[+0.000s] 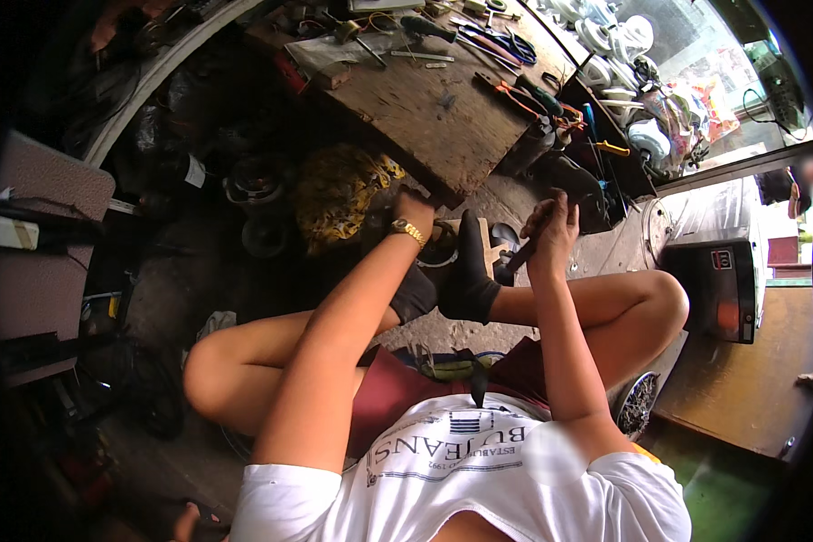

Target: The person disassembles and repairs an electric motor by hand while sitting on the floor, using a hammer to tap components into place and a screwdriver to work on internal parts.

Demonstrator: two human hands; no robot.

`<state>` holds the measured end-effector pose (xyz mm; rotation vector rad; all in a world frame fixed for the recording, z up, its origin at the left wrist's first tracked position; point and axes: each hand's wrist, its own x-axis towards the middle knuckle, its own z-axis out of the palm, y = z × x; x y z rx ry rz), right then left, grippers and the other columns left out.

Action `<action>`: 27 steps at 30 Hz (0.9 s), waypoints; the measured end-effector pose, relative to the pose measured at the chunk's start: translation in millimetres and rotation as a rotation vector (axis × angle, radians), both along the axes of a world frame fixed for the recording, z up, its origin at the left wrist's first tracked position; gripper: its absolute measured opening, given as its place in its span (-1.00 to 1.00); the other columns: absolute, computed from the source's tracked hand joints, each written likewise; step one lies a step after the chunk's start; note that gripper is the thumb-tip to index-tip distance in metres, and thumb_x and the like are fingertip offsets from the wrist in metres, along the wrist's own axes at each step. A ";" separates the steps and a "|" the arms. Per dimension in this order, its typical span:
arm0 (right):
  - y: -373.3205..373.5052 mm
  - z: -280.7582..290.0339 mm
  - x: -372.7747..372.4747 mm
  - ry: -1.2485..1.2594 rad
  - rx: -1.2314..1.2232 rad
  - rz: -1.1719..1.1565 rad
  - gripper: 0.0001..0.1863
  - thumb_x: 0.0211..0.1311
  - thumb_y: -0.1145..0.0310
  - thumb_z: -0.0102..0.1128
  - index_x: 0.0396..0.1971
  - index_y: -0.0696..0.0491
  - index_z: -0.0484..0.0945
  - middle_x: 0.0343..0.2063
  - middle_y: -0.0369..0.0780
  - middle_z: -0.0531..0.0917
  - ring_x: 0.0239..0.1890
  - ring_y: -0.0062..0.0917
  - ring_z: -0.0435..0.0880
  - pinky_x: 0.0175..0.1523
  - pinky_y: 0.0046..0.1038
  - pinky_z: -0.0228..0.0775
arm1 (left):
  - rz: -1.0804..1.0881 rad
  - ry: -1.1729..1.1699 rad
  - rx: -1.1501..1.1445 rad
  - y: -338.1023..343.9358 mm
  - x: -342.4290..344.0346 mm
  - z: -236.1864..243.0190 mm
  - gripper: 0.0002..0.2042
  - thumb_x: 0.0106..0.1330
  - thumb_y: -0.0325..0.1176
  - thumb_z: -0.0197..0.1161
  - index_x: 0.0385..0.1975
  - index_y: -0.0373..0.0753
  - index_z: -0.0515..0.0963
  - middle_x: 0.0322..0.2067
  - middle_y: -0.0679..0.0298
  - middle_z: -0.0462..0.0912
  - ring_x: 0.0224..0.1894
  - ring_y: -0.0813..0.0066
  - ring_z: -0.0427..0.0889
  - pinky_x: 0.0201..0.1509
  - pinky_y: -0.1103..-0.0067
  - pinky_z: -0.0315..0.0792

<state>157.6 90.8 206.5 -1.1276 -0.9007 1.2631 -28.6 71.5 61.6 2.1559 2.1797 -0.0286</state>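
Observation:
My left hand [414, 210], a gold watch [408, 232] on its wrist, is closed beside the corner of the wooden bench. Its fingers are mostly out of sight, and what they hold, if anything, cannot be made out. Just below it, between my feet, lies a round ring-shaped part [440, 246]. My right hand [554, 233] is raised on the other side of my black-socked foot [470, 275], its fingers wrapped round a dark bar-shaped tool [519, 258]. A light wooden piece [490, 251] stands beside that foot, with a dark rounded object [504, 237] behind it.
The wooden bench [425, 117] ahead carries pliers, screwdrivers and scissors [510, 45]. A dark tool rack [605, 181] adjoins it. A yellow-black bundle [339, 194] lies at left. On the right are a metal-sided box [718, 262] and a bowl of small dark pieces [639, 404].

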 end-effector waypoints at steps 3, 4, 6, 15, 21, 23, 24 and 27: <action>2.8 -10.6 23.6 -0.044 0.018 0.021 -0.78 0.39 0.19 -0.05 -0.18 0.03 0.37 -0.66 -0.32 0.40 -0.75 -0.66 0.36 -0.70 -0.61 0.22 | -0.075 -0.042 -0.058 5.6 2.0 6.0 -0.70 -0.05 -0.21 0.36 -0.26 -0.07 0.64 -0.28 0.22 0.68 -0.20 0.28 0.65 -0.18 0.37 0.47; 1.6 -12.6 28.1 -0.048 0.018 0.038 -0.76 0.38 0.17 -0.05 -0.16 0.03 0.37 -0.65 -0.32 0.40 -0.74 -0.66 0.37 -0.70 -0.60 0.24 | -0.101 -0.038 -0.125 3.7 2.0 25.4 -0.67 -0.10 -0.19 0.40 -0.27 -0.07 0.65 -0.29 0.21 0.68 -0.21 0.27 0.65 -0.19 0.37 0.47; -0.7 -14.8 22.1 -0.037 -0.054 0.050 -0.77 0.39 0.18 -0.06 -0.16 0.02 0.37 -0.66 -0.33 0.39 -0.74 -0.67 0.36 -0.69 -0.62 0.23 | -0.039 -0.084 -0.214 -2.2 -9.3 33.3 -0.60 -0.20 -0.12 0.48 -0.32 -0.12 0.66 -0.33 0.20 0.68 -0.24 0.24 0.66 -0.19 0.36 0.48; -8.5 -24.3 16.5 -0.098 -0.138 0.158 -0.77 0.41 0.23 -0.10 -0.16 0.09 0.37 -0.66 -0.33 0.39 -0.72 -0.71 0.33 -0.69 -0.66 0.22 | 0.001 -0.328 -0.737 24.7 -32.8 20.0 -0.56 0.01 0.02 0.36 -0.17 -0.11 0.63 -0.08 0.07 0.60 -0.01 0.17 0.57 0.05 0.32 0.40; -16.0 -26.7 23.0 -0.114 -0.097 0.169 -0.76 0.41 0.24 -0.10 -0.14 0.10 0.37 -0.64 -0.33 0.39 -0.72 -0.73 0.32 -0.69 -0.66 0.23 | -0.058 -0.201 -0.511 22.5 -19.8 37.0 -0.58 -0.07 -0.10 0.43 -0.23 -0.18 0.63 -0.20 0.11 0.65 -0.11 0.20 0.62 0.00 0.36 0.43; -18.2 -22.8 22.4 -0.148 -0.084 0.160 -0.77 0.41 0.24 -0.10 -0.14 0.10 0.37 -0.63 -0.33 0.39 -0.72 -0.73 0.32 -0.69 -0.67 0.23 | -0.087 -0.174 -0.539 25.2 -18.8 41.9 -0.58 -0.07 -0.08 0.43 -0.24 -0.19 0.63 -0.20 0.11 0.65 -0.11 0.21 0.62 0.00 0.36 0.44; -19.0 -20.9 22.6 -0.160 -0.085 0.156 -0.75 0.42 0.23 -0.12 -0.12 0.10 0.36 -0.64 -0.33 0.38 -0.73 -0.73 0.31 -0.70 -0.67 0.23 | -0.104 -0.157 -0.483 24.8 -18.6 43.6 -0.57 -0.06 -0.06 0.42 -0.23 -0.18 0.63 -0.19 0.12 0.65 -0.11 0.21 0.62 0.00 0.37 0.44; -21.5 -15.2 26.0 -0.150 -0.110 0.144 -0.69 0.43 0.19 -0.16 -0.07 0.12 0.37 -0.68 -0.34 0.35 -0.75 -0.72 0.28 -0.71 -0.67 0.19 | -0.120 -0.185 -0.359 16.4 -25.1 43.3 -0.57 0.00 -0.03 0.36 -0.17 -0.12 0.61 -0.17 0.12 0.64 -0.10 0.19 0.61 0.01 0.35 0.44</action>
